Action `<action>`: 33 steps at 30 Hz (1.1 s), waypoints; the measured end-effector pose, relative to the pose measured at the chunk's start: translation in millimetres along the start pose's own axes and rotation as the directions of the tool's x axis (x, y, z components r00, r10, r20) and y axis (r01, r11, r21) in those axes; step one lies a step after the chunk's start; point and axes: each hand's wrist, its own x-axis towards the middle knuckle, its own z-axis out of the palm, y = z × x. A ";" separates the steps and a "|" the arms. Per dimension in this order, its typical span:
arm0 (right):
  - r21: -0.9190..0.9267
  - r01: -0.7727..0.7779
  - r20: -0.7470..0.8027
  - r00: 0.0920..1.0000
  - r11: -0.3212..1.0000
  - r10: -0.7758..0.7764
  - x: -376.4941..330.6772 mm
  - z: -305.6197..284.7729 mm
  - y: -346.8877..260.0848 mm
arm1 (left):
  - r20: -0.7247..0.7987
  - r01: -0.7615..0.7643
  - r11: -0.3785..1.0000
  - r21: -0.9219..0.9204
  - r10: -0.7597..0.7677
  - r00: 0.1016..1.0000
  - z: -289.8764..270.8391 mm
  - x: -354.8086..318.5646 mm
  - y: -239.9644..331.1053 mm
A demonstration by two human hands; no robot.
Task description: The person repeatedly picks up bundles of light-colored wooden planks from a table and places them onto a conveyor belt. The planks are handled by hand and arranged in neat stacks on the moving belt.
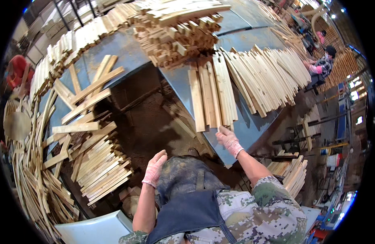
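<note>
The gloved right hand (229,140) is laid, fingers loosely spread and gripping nothing, on the near ends of the flat wooden slats (211,95) squared on the blue table (252,122), seemingly for alignment, while the gloved left hand (154,168) hangs empty, half-open, over the lap.

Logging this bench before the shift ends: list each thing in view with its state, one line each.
Right hand in a pale knit glove: grip open, fingertips at the near ends of the slats.
Left hand in a pale knit glove: empty, held over the apron.
Short row of pale flat wooden slats: lying side by side on the blue metal table.
Fanned pale strips: spread, overlapping.
Stacked pale boards: piled, left.
</note>
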 end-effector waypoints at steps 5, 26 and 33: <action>-0.079 0.084 -0.403 0.909 0.993 -0.109 25.8 -123.5 51.1 | 0.047 -0.037 0.946 0.322 0.023 0.999 115.9 127.9 -7.3; 0.714 0.193 -0.496 0.817 0.673 0.292 216.9 -346.9 130.0 | -0.294 0.147 0.851 0.505 0.009 0.956 308.3 316.7 -24.5; 0.690 0.136 -0.472 0.829 0.711 0.300 221.7 -369.0 125.2 | -0.257 0.212 0.950 0.227 -0.152 0.954 392.2 296.0 -100.5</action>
